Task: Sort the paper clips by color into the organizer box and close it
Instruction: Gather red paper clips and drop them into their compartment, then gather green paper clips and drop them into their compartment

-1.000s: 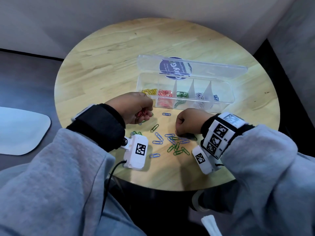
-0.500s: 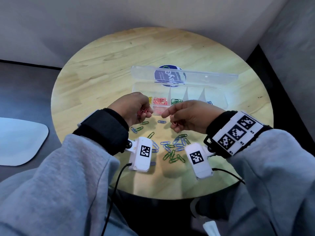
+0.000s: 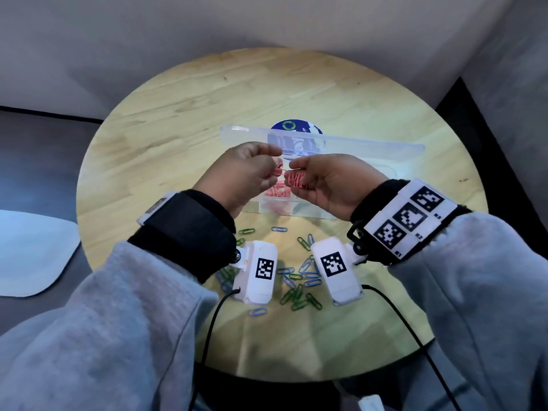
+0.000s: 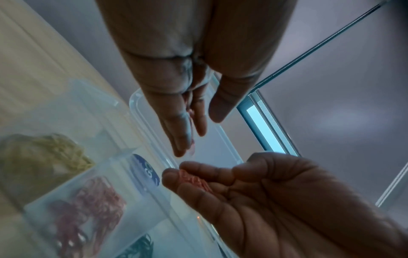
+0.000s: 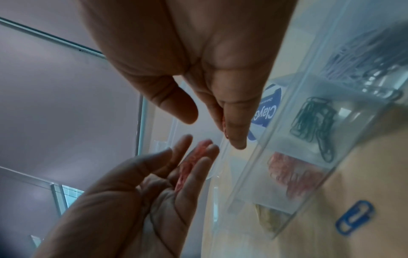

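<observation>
The clear organizer box lies open on the round table, its lid folded back. Both hands hover side by side above its red compartment. My left hand carries red paper clips on nearly straight fingers, thumb apart. My right hand cups more red paper clips in its bent fingers. Yellow clips and green clips fill the compartments on either side of the red one. Loose green and blue clips lie on the wood nearer me.
The wooden table has bare surface behind and left of the box. One blue clip lies just in front of the box wall. A pale flat object sits off the table at left. Grey walls stand behind.
Both hands lifted from the loose pile and came together over the box. The right hand, earlier fisted on the table, now cups red clips beside the left.
</observation>
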`<state>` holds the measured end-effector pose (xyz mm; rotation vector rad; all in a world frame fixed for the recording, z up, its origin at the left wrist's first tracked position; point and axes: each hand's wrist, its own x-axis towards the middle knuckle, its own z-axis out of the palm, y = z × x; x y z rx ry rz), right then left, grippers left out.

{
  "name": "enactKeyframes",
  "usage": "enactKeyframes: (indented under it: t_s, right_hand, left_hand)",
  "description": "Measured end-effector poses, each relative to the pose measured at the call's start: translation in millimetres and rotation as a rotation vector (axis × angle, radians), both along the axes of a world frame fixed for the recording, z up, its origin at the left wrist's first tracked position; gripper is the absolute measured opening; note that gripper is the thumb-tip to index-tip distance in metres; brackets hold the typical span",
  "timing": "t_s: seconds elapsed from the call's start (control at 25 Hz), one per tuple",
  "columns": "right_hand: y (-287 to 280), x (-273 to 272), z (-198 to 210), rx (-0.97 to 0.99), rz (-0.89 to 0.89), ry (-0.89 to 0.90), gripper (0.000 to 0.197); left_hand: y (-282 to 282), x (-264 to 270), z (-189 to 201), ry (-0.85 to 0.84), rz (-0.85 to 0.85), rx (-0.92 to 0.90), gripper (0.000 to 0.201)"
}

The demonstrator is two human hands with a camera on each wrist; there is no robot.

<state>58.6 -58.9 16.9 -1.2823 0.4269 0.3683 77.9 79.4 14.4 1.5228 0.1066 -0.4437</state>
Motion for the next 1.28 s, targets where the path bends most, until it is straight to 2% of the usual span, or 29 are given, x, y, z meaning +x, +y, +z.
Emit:
enactKeyframes:
  t_s: [0.12, 0.24, 0.36, 0.48, 0.68, 0.76, 0.84, 0.92, 1.0, 1.12, 1.28]
  right_hand:
    - [2.2, -0.7, -1.7, 0.004, -0.012, 0.004, 0.018]
    - [1.9, -1.9, -3.9, -0.011, -0.007, 0.010, 0.027]
    - [-2.7, -6.5, -1.5, -0.085, 0.043, -0.025, 0.029]
    - [-11.9, -14.8, 0.2, -0.174, 0.102, -0.080, 0.027]
    - [-24.5, -43.1, -6.9, -0.336, 0.198, -0.099, 0.021]
    - [-27.5, -52.2, -13.6, -0.528, 0.346, -0.086, 0.018]
    - [-29.4, -56.7, -19.3, -0.830, 0.542, -0.089, 0.009]
    - [-31.3, -56.6, -24.4, -1.089, 0.648, -0.127, 0.008]
    - [-30.5, -54.9, -27.6, -1.206, 0.666, -0.150, 0.013]
    - [-28.2, -52.0, -33.5, -1.229, 0.662, -0.160, 0.020]
    - [-18.8, -48.0, -45.5, -1.324, 0.746, -0.178, 0.028]
  left_hand:
    - [-4.1, 0.1, -4.9, 0.072, 0.024, -0.089, 0.016]
    - [-4.9, -1.4, -6.0, 0.102, 0.031, -0.192, 0.019]
    - [-0.3, -1.9, -0.6, 0.046, 0.004, -0.142, 0.017]
    - [9.5, -4.0, 6.0, -0.015, -0.070, 0.032, 0.018]
    - [31.7, -21.3, -0.4, -0.084, -0.321, 0.575, 0.016]
    - [42.5, -25.2, -8.2, -0.113, -0.365, 0.799, 0.014]
    - [51.1, -28.2, -14.9, -0.110, -0.390, 0.994, 0.013]
    - [55.1, -29.7, -19.8, -0.106, -0.416, 1.128, 0.013]
    - [56.7, -30.7, -24.0, -0.105, -0.455, 1.183, 0.021]
    - [52.6, -28.6, -31.2, -0.123, -0.518, 1.183, 0.036]
    - [48.0, -28.1, -38.2, -0.167, -0.525, 1.196, 0.031]
